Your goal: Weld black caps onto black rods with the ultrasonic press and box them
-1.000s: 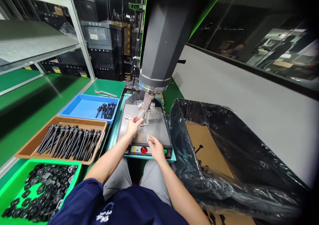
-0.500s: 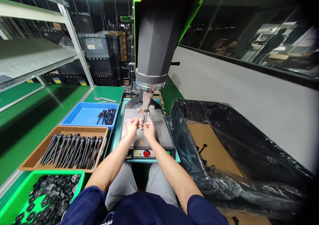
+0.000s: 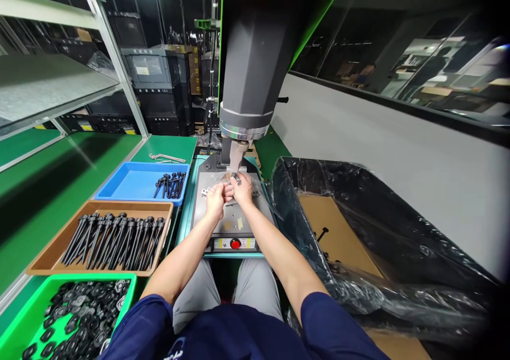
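Under the pale metal tip [image 3: 236,158] of a press-like machine [image 3: 251,73], my two hands meet over its grey base plate [image 3: 217,227]. My right hand [image 3: 243,191] has its fingers closed round a small black part [image 3: 235,177], just below the tip. Whether the part touches the tip or a holder beneath, I cannot tell. My left hand [image 3: 216,199] is closed in a pinch, its fingertips against the right hand's fingers; what lies between them is hidden. Clear plastic film [image 3: 217,178] shows around the hands.
A red button [image 3: 235,243] sits on the base's front. To the left are a blue tray [image 3: 123,182] and a brown tray [image 3: 43,256] of long black bolt-like parts, plus a green bin [image 3: 133,283] of black nut-like pieces. A wrench [image 3: 169,158] lies behind. A black-lined box [image 3: 350,174] stands right.
My right hand has moved up and slightly right, closing round the black part near the tip. My left hand has shifted right toward it. The view has tilted slightly.
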